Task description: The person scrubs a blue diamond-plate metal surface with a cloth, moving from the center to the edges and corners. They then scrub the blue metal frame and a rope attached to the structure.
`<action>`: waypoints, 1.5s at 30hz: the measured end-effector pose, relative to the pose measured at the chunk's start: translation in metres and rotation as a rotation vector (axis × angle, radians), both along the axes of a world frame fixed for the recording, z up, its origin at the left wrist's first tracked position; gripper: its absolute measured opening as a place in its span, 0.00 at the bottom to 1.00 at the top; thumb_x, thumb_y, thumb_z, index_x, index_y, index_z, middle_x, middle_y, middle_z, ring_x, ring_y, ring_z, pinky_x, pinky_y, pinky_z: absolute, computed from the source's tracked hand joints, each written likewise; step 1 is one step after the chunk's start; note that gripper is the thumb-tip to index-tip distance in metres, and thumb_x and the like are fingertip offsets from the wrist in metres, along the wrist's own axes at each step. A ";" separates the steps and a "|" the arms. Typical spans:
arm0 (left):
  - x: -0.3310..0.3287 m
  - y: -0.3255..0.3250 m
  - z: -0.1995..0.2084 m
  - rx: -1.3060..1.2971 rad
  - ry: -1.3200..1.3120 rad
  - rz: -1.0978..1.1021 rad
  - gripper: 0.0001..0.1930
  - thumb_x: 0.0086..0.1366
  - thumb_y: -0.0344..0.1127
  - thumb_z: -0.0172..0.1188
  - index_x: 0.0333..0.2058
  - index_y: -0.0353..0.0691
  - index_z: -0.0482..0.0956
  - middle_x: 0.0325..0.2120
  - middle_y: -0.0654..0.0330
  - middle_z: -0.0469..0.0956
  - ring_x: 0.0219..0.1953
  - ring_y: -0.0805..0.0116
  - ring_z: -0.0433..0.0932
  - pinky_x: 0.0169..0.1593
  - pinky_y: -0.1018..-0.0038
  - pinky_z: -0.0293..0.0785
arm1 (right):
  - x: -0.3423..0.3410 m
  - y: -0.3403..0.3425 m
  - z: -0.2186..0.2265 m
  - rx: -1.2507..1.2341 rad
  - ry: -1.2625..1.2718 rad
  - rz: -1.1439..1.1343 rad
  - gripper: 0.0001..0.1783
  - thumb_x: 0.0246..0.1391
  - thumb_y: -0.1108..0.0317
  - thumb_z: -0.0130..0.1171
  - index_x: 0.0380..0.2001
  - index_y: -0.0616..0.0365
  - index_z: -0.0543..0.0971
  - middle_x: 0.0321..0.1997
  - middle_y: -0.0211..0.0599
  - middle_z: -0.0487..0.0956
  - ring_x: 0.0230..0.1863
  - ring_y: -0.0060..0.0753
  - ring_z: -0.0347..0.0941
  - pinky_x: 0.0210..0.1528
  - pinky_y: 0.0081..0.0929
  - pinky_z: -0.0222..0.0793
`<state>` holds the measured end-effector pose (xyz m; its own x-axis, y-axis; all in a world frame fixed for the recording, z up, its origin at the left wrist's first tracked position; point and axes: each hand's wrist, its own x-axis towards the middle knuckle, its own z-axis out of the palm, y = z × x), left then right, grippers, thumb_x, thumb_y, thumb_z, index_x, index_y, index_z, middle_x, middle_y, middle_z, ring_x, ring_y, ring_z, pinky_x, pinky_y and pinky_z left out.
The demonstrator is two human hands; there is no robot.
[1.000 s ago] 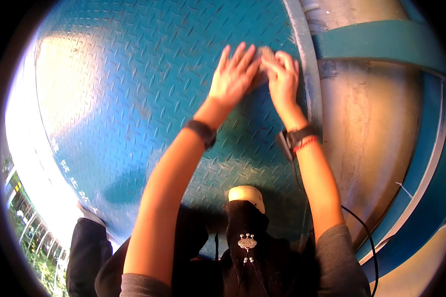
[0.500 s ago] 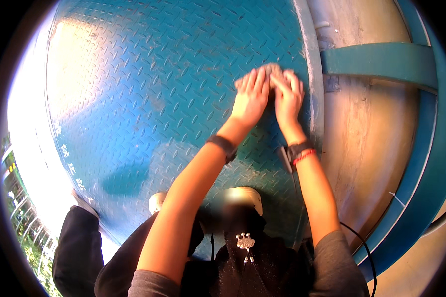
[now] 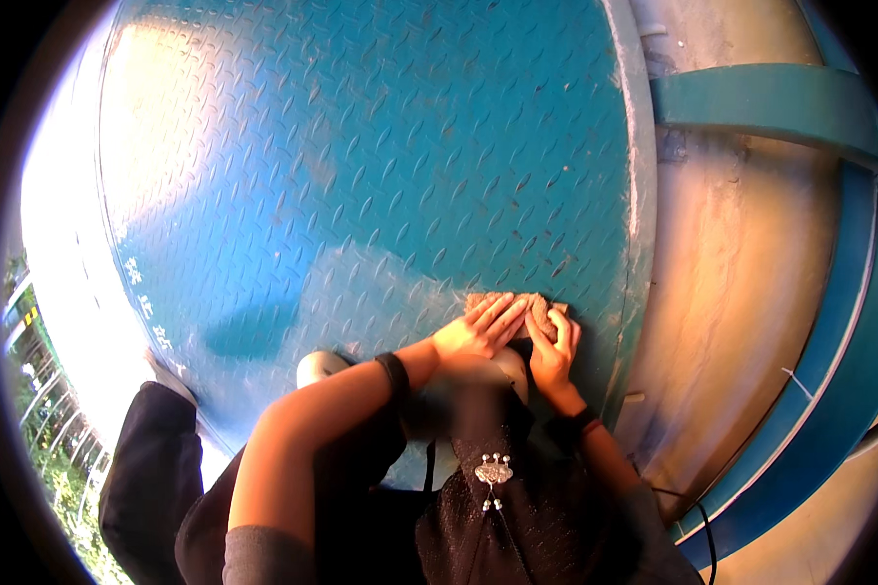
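Observation:
A brown, fluffy cloth point(image 3: 539, 310) lies bunched on the blue-green tread-plate floor point(image 3: 410, 146), close in front of my feet. My left hand point(image 3: 471, 336) presses down on the cloth's left part, its fingers side by side. At the cloth's right end, my right hand point(image 3: 554, 357) holds the bunched edge with bent fingers. Both hands are close together on the cloth. Its underside is hidden.
The plate's raised right edge point(image 3: 642, 166) has worn paint. Past it stand a teal metal frame point(image 3: 761, 96) and a tan, scuffed surface point(image 3: 732, 253). A person's dark trouser leg point(image 3: 151, 468) is at the lower left. My shoe point(image 3: 320, 367) stands beside my left forearm.
Both hands have drawn the cloth back along the plate toward my feet. My elbows are more bent now, and the camera view has shifted slightly.

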<state>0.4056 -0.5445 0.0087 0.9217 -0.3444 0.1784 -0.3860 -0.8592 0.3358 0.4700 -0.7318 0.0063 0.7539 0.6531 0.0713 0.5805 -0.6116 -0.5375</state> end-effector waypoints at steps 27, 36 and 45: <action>-0.055 0.064 0.010 0.002 0.075 0.433 0.09 0.49 0.37 0.54 0.32 0.49 0.72 0.33 0.67 0.68 0.35 0.73 0.70 0.32 0.77 0.66 | 0.044 0.112 -0.001 0.089 0.080 0.782 0.21 0.33 0.77 0.51 0.35 0.52 0.83 0.44 0.36 0.72 0.44 0.40 0.68 0.47 0.36 0.62; -0.122 0.199 0.005 -0.064 -0.037 1.012 0.08 0.47 0.31 0.57 0.30 0.47 0.76 0.30 0.64 0.73 0.34 0.64 0.75 0.34 0.72 0.74 | -0.001 0.319 -0.025 0.267 0.022 1.023 0.20 0.36 0.78 0.54 0.35 0.46 0.82 0.45 0.34 0.74 0.50 0.37 0.67 0.48 0.34 0.61; -0.120 0.184 0.014 -0.059 0.006 1.149 0.08 0.48 0.27 0.56 0.28 0.47 0.76 0.25 0.63 0.70 0.30 0.63 0.74 0.31 0.72 0.75 | 0.005 0.321 -0.023 0.268 0.077 1.066 0.24 0.36 0.80 0.54 0.37 0.41 0.82 0.42 0.31 0.74 0.47 0.37 0.68 0.45 0.32 0.64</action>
